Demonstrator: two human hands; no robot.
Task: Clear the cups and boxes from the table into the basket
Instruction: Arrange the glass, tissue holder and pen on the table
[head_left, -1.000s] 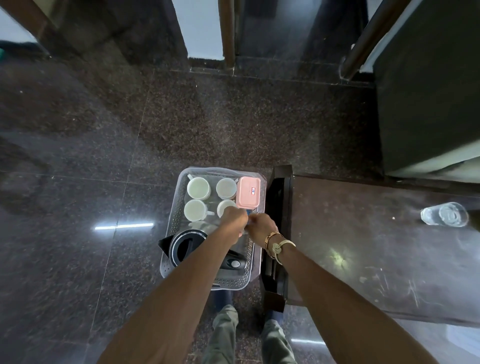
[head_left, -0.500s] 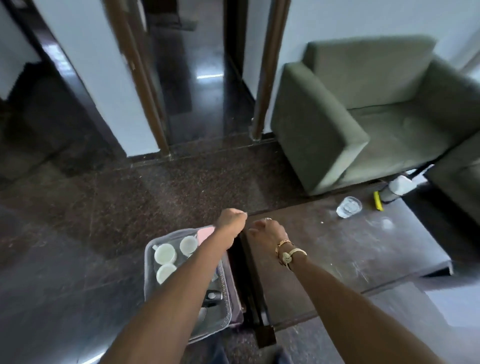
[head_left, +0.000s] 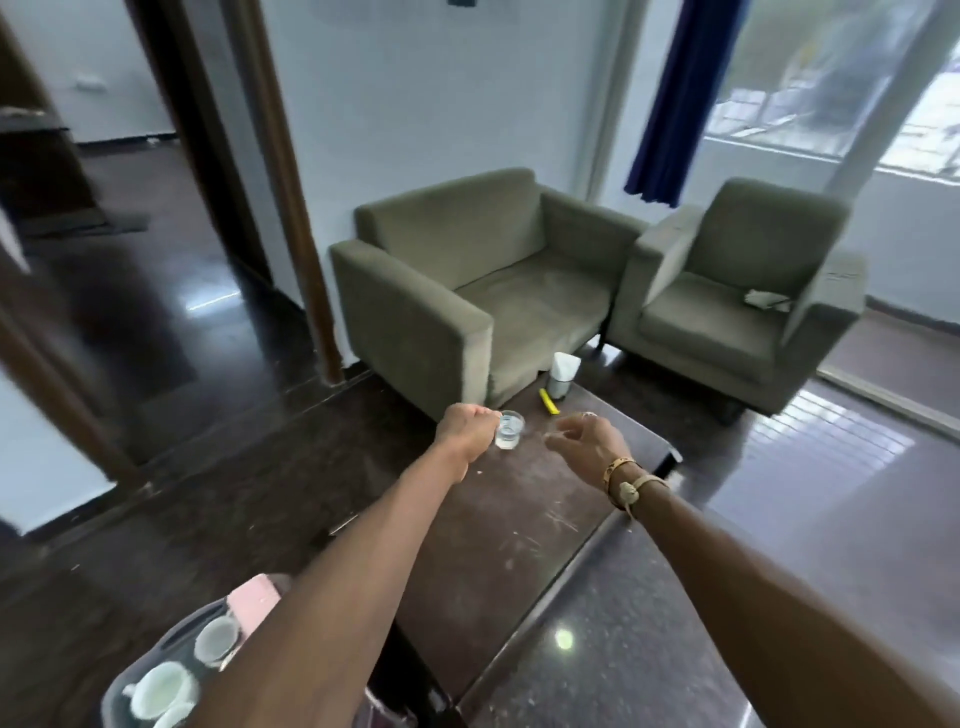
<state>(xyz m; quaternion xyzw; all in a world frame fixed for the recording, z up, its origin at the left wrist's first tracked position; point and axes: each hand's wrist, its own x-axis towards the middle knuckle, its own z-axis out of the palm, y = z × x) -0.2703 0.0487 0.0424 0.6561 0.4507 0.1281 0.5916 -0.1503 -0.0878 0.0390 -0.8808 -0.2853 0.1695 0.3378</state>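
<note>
Left grip — glass at fingertips

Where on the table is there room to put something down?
The near half of the table is bare, from the glass back to the near edge. The far end is crowded: the glass with the left hand at it, the right hand beside it, then a yellow stick and a white holder. The basket already holds cups.
</note>
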